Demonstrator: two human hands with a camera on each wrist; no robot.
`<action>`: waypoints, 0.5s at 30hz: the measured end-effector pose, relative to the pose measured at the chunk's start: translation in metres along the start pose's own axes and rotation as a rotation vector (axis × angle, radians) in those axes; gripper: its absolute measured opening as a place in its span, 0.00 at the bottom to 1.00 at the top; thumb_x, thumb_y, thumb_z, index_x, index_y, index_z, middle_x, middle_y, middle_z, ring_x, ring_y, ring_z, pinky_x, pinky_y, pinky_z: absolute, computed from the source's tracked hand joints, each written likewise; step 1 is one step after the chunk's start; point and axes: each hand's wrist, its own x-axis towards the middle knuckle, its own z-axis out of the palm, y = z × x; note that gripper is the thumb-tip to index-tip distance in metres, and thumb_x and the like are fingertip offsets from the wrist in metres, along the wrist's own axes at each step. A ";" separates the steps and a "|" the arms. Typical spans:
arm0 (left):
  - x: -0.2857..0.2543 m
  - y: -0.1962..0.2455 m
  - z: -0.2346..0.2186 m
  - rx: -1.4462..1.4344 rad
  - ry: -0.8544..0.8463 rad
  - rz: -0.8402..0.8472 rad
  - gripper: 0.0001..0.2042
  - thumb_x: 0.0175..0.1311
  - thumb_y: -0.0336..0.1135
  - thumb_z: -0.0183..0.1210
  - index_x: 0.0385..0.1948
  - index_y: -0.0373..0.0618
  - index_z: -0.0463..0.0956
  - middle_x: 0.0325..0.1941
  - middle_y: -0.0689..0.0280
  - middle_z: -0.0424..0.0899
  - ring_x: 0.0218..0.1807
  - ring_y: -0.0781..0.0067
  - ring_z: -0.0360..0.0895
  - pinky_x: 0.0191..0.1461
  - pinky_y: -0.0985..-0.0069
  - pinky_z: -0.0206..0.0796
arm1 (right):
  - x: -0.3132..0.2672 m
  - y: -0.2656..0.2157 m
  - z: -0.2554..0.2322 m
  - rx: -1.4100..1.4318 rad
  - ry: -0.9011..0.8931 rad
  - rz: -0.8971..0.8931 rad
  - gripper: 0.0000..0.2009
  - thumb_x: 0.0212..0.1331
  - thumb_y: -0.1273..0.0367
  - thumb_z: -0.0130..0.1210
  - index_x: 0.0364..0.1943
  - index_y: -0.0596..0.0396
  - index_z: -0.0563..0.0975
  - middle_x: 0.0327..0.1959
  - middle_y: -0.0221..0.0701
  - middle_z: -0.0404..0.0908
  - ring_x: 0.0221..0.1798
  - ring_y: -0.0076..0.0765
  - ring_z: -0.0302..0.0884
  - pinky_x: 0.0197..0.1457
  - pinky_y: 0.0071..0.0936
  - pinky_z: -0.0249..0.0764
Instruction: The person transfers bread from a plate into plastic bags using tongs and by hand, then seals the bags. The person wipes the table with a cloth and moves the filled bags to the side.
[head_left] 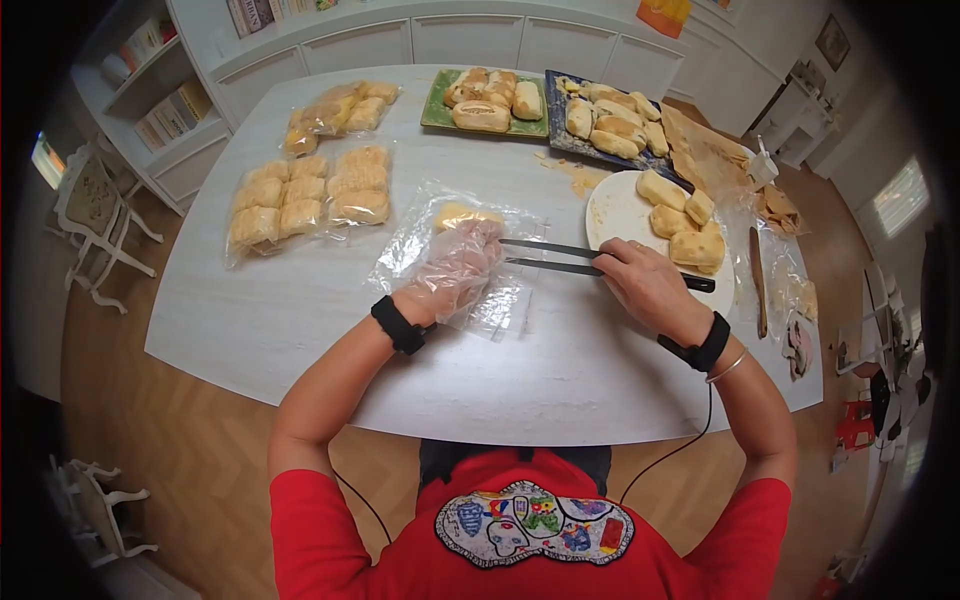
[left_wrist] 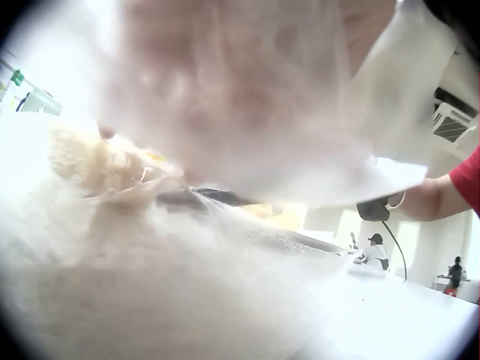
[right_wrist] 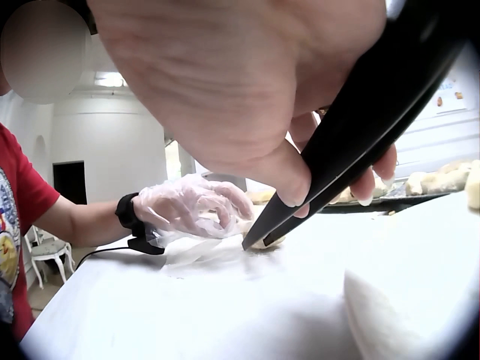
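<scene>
My left hand (head_left: 462, 262), in a clear plastic glove, grips a clear plastic bag (head_left: 400, 252) over the table. A pale bread roll (head_left: 466, 215) shows in the bag just beyond the fingers. With my bare right hand (head_left: 645, 285) I hold black tongs (head_left: 550, 247), their arms slightly apart and pointing left. In the right wrist view the tong tips reach the bag beside the gloved hand (right_wrist: 191, 208), its fingers curled. Film and glove blur most of the left wrist view. Right of the tongs, a white plate (head_left: 606, 215) bears several rolls (head_left: 697, 250).
Bagged rolls (head_left: 280, 205) lie at the left of the table. A green tray (head_left: 440, 108) and a dark blue tray (head_left: 555, 92), both with rolls, stand at the back. A brown stick-like utensil (head_left: 756, 280) and plastic packaging lie at the right edge.
</scene>
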 end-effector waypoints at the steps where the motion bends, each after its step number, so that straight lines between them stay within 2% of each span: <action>1: -0.002 0.004 -0.003 -0.199 0.060 -0.089 0.11 0.60 0.29 0.55 0.43 0.38 0.74 0.49 0.56 0.77 0.54 0.52 0.73 0.56 0.65 0.68 | 0.002 0.000 0.003 0.032 -0.006 -0.005 0.08 0.51 0.78 0.51 0.36 0.56 0.75 0.38 0.34 0.74 0.41 0.44 0.74 0.44 0.37 0.72; 3: -0.004 0.006 -0.010 -0.395 0.116 -0.183 0.11 0.60 0.30 0.56 0.43 0.38 0.75 0.50 0.55 0.77 0.54 0.52 0.73 0.55 0.66 0.69 | 0.004 -0.001 0.005 0.034 -0.026 0.001 0.09 0.51 0.78 0.51 0.37 0.56 0.76 0.39 0.34 0.74 0.42 0.44 0.74 0.45 0.37 0.72; 6: -0.012 -0.002 -0.024 -0.390 0.042 -0.211 0.12 0.60 0.31 0.57 0.45 0.42 0.76 0.49 0.55 0.78 0.52 0.54 0.75 0.54 0.66 0.69 | 0.000 -0.002 -0.001 0.049 -0.046 0.009 0.09 0.52 0.78 0.52 0.38 0.55 0.76 0.41 0.33 0.74 0.42 0.44 0.74 0.46 0.36 0.72; 8: -0.028 -0.013 -0.033 -0.057 0.172 -0.185 0.12 0.62 0.33 0.58 0.46 0.45 0.76 0.50 0.56 0.77 0.52 0.55 0.75 0.55 0.66 0.69 | -0.006 -0.001 -0.007 0.068 -0.049 0.006 0.10 0.52 0.78 0.52 0.39 0.55 0.76 0.41 0.33 0.75 0.43 0.44 0.73 0.46 0.36 0.72; 9: -0.038 -0.025 -0.032 -0.190 0.070 -0.335 0.16 0.59 0.38 0.61 0.49 0.46 0.76 0.52 0.56 0.76 0.55 0.53 0.73 0.57 0.63 0.68 | -0.010 -0.001 -0.009 0.066 -0.052 -0.015 0.09 0.52 0.78 0.52 0.38 0.55 0.76 0.42 0.33 0.75 0.43 0.44 0.73 0.47 0.36 0.72; 10: -0.045 -0.023 -0.039 -0.188 0.063 -0.341 0.16 0.59 0.38 0.61 0.49 0.46 0.76 0.52 0.56 0.76 0.55 0.53 0.73 0.57 0.63 0.68 | -0.011 0.000 -0.009 0.063 -0.052 -0.034 0.09 0.52 0.78 0.53 0.38 0.54 0.76 0.42 0.32 0.75 0.43 0.44 0.73 0.47 0.36 0.71; 12: -0.057 -0.007 -0.061 -0.053 -0.054 -0.362 0.20 0.57 0.42 0.62 0.51 0.46 0.75 0.55 0.56 0.75 0.57 0.50 0.72 0.59 0.61 0.67 | -0.009 0.000 -0.006 0.082 -0.069 -0.049 0.09 0.52 0.79 0.53 0.38 0.54 0.76 0.42 0.32 0.75 0.43 0.43 0.73 0.47 0.36 0.71; 13: -0.059 -0.001 -0.068 0.040 -0.082 -0.266 0.23 0.57 0.45 0.63 0.53 0.45 0.74 0.56 0.55 0.76 0.56 0.50 0.73 0.60 0.61 0.67 | -0.006 0.000 -0.004 0.096 -0.059 -0.072 0.09 0.52 0.79 0.53 0.38 0.54 0.76 0.43 0.32 0.75 0.43 0.43 0.73 0.47 0.36 0.71; 15: -0.071 -0.006 -0.056 0.013 -0.142 -0.226 0.21 0.60 0.45 0.60 0.53 0.44 0.74 0.56 0.54 0.76 0.56 0.50 0.74 0.60 0.62 0.67 | 0.002 -0.002 0.002 0.114 -0.048 -0.095 0.09 0.52 0.79 0.53 0.38 0.54 0.76 0.43 0.32 0.75 0.43 0.43 0.72 0.47 0.35 0.71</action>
